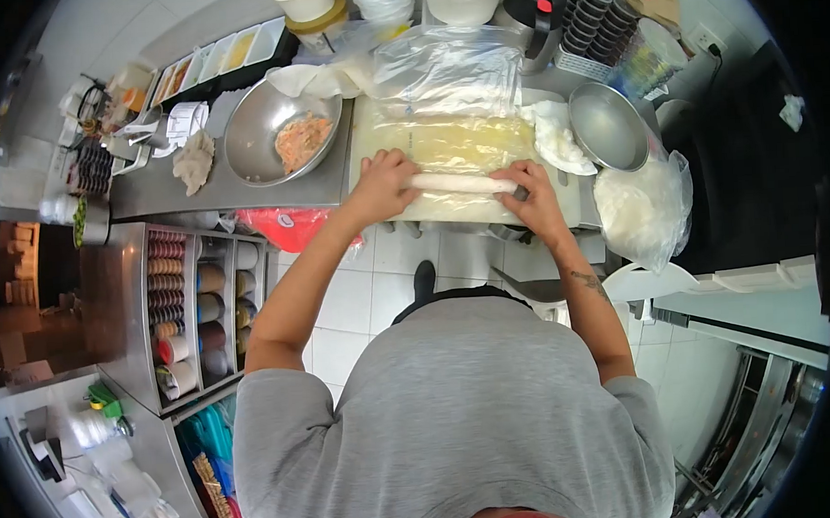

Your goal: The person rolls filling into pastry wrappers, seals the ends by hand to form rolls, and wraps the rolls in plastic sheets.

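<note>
White roll, both ends in hand

White roll (460,183): slim, pale, near-straight, smooth-looking, with a dark patch by its right end. Lies crosswise over clear plastic film (465,138) on the pale board (565,201). Left hand (389,184) fingers curled, clamped on left end; right hand (529,193) fingers clamped on right end.

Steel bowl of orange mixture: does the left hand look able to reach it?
Probably yes: the left hand is near the steel bowl with nothing tall between, though busy at the white roll.
</note>
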{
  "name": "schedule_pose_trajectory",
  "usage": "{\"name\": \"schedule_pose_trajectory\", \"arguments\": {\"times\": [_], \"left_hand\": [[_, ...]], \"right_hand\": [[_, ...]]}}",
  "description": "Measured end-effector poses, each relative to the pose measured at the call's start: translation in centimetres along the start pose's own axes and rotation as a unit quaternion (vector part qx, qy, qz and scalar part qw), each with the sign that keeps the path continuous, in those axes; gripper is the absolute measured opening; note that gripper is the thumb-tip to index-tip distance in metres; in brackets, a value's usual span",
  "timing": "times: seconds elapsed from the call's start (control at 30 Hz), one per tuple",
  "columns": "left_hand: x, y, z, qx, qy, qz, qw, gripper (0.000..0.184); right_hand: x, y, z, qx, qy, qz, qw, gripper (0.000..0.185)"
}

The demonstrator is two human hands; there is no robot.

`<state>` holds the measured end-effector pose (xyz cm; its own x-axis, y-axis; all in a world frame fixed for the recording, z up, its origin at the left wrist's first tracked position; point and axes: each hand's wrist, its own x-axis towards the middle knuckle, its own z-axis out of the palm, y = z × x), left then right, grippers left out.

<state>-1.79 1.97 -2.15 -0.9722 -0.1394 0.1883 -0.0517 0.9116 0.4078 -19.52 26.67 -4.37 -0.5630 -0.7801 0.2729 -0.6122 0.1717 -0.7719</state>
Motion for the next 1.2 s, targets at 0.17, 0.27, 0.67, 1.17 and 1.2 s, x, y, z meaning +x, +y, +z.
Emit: {"name": "schedule_pose_trajectory", "arguments": {"times": [0.17, 0.27, 0.67, 1.17, 1.2], "left_hand": [[-0.3, 1.0, 0.2, 0.028, 0.044, 0.055, 0.997, 0.025], [-0.5, 0.7, 0.8, 0.062, 0.085, 0.083, 0.991, 0.023], [-3.3, 0.8, 0.2, 0.016, 0.031, 0.107, 0.994, 0.013], [-3.9, -0.8, -1.8, -0.119, 0.088, -0.050, 0.988, 0.062], [-4.0, -0.6, -1.6, -0.103, 0.084, -0.051, 0.990, 0.064]], "right_hand": [[0.1, 0.1, -0.1, -0.017, -0.008, 0.005, 1.000, 0.036], [0.1, 0.1, -0.1, -0.037, -0.008, -0.007, 0.999, 0.033], [0.5, 0.2, -4.2, 0.135, -0.015, 0.102, 0.985, 0.040], [2.4, -1.9, -1.2, -0.113, -0.075, -0.093, 0.986, 0.034], [2.6, -2.0, -1.4, -0.106, -0.088, -0.090, 0.986, 0.032]]}}
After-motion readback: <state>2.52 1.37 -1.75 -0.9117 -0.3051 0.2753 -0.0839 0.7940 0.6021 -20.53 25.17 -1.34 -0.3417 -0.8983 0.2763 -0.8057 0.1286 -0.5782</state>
